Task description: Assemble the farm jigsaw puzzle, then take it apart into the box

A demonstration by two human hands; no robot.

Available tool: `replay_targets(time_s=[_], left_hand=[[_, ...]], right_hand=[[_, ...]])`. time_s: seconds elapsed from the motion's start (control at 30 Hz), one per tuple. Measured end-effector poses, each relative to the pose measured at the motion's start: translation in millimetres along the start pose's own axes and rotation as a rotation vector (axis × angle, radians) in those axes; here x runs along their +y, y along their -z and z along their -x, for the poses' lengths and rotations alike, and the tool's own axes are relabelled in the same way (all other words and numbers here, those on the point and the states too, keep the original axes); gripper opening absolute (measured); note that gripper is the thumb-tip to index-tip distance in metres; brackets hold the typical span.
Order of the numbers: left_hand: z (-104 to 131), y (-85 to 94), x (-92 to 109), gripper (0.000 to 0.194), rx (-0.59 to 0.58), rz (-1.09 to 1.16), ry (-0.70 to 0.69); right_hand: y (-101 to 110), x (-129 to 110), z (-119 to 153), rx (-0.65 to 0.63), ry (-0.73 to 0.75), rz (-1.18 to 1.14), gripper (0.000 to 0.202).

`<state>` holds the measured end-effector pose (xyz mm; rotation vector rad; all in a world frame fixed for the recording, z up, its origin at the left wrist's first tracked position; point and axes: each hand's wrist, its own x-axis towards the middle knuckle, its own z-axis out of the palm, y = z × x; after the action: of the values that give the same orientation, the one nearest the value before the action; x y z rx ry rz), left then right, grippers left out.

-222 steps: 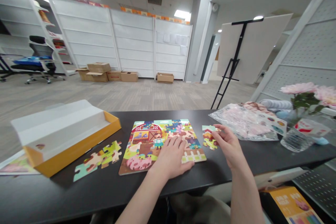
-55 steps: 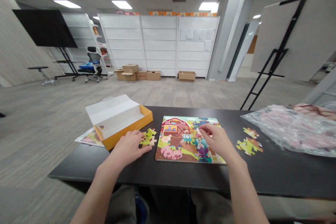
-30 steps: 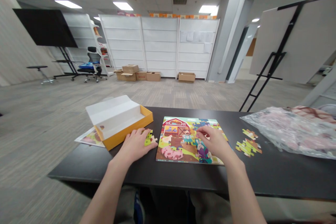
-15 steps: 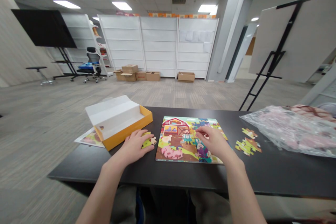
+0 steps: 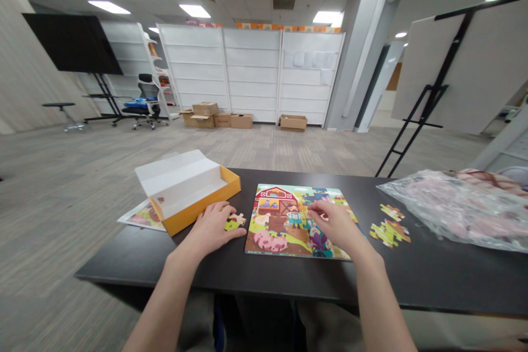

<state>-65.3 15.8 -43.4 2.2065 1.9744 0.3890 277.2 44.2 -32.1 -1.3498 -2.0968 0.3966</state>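
Observation:
A farm-scene jigsaw puzzle (image 5: 272, 240) lies flat on the black table, with a red barn, a pig and a rabbit pictured on it. My right hand (image 5: 336, 224) is over its right half, thumb and fingertips pinched together; whatever they may hold is hidden. On the left, my left hand (image 5: 212, 228) lies open with fingers loosely spread, partly covering some loose puzzle pieces (image 5: 236, 221) between the board and the box. More loose puzzle pieces (image 5: 390, 232) sit to the right of the board, apart from both hands.
An open yellow box (image 5: 198, 210) with a white inside stands at the left, touching or close to my left fingers. A printed picture sheet (image 5: 142, 217) is partly under it. A clear plastic bag (image 5: 449, 209) of pinkish contents covers the table's right end.
My left hand has shifted slightly right over the loose pieces, its fingers closer together. The right hand keeps nearly the same place and pinch over the puzzle.

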Motion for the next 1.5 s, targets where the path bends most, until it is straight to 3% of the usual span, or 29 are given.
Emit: replay_targets(time_s=[0.27, 0.43, 0.57, 0.77, 0.83, 1.0, 1.13, 1.37, 1.5], left_hand=[[-2, 0.4, 6, 0.044, 0.064, 0.044, 0.009], [-2, 7.0, 13, 0.024, 0.096, 0.126, -0.048], [-3, 16.6, 18, 0.019, 0.089, 0.416, -0.093], [-5, 22.8, 29, 0.039, 0.282, 0.834, 0.004], [-5, 22.4, 36, 0.043, 0.288, 0.967, 0.013], [-5, 16.6, 64, 0.041, 0.171, 1.148, -0.033], [-6, 11.9, 88, 0.038, 0.093, 1.247, -0.096], [-7, 5.9, 116, 0.041, -0.07, 1.409, -0.125], [-10, -2.1, 123, 0.043, -0.172, 1.395, -0.152]], right_hand=[[1, -3, -1, -0.016, -0.005, -0.001, 0.021], [0, 0, -1, -0.011, 0.004, 0.003, 0.02], [0, 2, 0, -0.008, 0.006, -0.001, 0.02], [3, -7, 1, 0.009, 0.016, -0.043, 0.02], [5, -15, 1, 0.007, 0.019, -0.106, 0.021], [12, -38, 3, -0.097, 0.007, -0.346, 0.023], [12, -41, 5, -0.155, -0.004, -0.512, 0.026], [11, -32, 4, -0.092, -0.058, -0.688, 0.035], [17, -31, 2, 0.013, -0.11, -0.688, 0.034]])
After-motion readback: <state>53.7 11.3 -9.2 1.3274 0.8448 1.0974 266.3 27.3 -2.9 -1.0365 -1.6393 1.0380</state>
